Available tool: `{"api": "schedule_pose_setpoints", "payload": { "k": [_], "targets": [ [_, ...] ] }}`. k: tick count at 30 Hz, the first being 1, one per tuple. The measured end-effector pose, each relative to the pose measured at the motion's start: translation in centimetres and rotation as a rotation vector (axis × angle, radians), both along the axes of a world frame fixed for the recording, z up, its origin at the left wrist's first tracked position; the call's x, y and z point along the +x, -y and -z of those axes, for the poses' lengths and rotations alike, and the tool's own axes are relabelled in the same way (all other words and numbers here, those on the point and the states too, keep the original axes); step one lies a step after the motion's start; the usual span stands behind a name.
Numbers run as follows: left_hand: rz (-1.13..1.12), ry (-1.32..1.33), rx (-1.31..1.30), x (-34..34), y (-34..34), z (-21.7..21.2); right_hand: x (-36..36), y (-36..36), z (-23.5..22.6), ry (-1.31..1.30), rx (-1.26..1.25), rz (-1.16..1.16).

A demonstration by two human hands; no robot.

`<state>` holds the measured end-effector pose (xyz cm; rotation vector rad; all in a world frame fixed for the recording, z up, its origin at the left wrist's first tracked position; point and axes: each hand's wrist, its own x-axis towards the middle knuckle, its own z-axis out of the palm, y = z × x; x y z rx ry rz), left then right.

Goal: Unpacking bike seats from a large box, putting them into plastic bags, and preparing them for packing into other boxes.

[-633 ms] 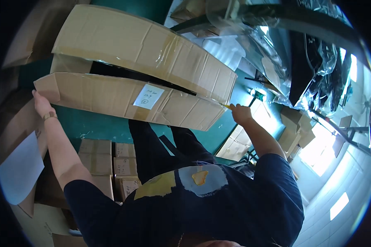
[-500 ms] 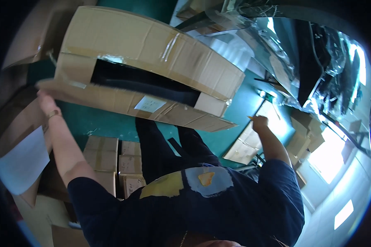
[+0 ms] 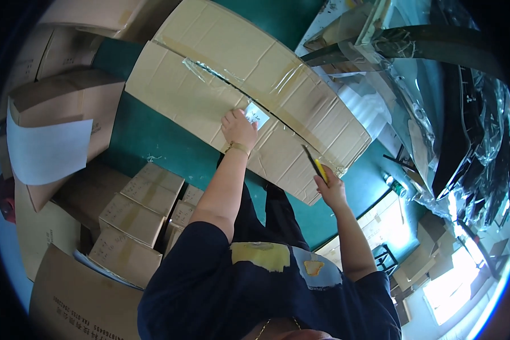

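A long cardboard box [image 3: 277, 71] lies ahead of me, its two long top flaps folded nearly together with a narrow dark gap between them. Torn clear tape [image 3: 207, 72] clings along that gap. My left hand [image 3: 241, 129] rests on the near flap [image 3: 178, 93], fingers spread, touching the edge of a small white paper label [image 3: 256, 116]. To the right, my right hand [image 3: 332, 191] grips a yellow utility knife [image 3: 321, 170]. Its dark blade points up and away, just above the near flap's right part.
Smaller cartons [image 3: 136, 212] are stacked at the lower left, beside an opened carton [image 3: 68, 102] with a white sheet [image 3: 51, 150] on it. Dark parts wrapped in clear plastic [image 3: 481, 130] crowd the right. Green floor [image 3: 136, 133] shows around the box.
The near flap has swung up over the box's dark opening. My left hand has moved from the flap's left end to the label; the right hand has brought the knife closer.
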<state>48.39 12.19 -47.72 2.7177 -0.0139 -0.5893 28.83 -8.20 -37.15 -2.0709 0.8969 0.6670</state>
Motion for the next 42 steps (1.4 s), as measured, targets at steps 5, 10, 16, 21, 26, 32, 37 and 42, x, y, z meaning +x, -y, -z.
{"api": "schedule_pose_setpoints", "payload": {
  "k": [5,10,16,21,26,32,37,42],
  "targets": [
    [0.055,0.013,-0.047,-0.6,-1.1,1.3,7.8,-1.8,0.2,0.276,-0.215,-0.376],
    [-0.061,-0.091,-0.429,-1.3,-1.9,0.6,18.8,-3.5,-1.7,0.223,-0.235,-0.709],
    [-0.227,-0.28,-0.875,-0.6,-4.6,2.7,21.2,-3.9,-1.6,0.345,-0.274,-0.685],
    [-0.514,-0.493,-1.031,-0.9,-6.2,3.5,12.0,-2.6,-0.4,0.284,-0.259,-0.675],
    [-0.542,-0.563,-1.241,-0.6,-6.3,2.1,8.6,-6.4,2.1,0.217,-0.115,-0.709],
    [-0.204,-0.505,-0.929,1.1,-6.3,-1.2,8.0,-12.8,5.8,0.121,-0.033,-0.583],
    [-0.392,-0.618,-1.13,0.4,-7.4,-1.3,7.2,-14.1,7.7,0.149,-0.11,-0.514],
    [-0.734,-0.657,-1.313,-1.1,-8.8,-1.7,6.6,-14.1,8.2,0.156,-0.16,-0.459]
  ]
}}
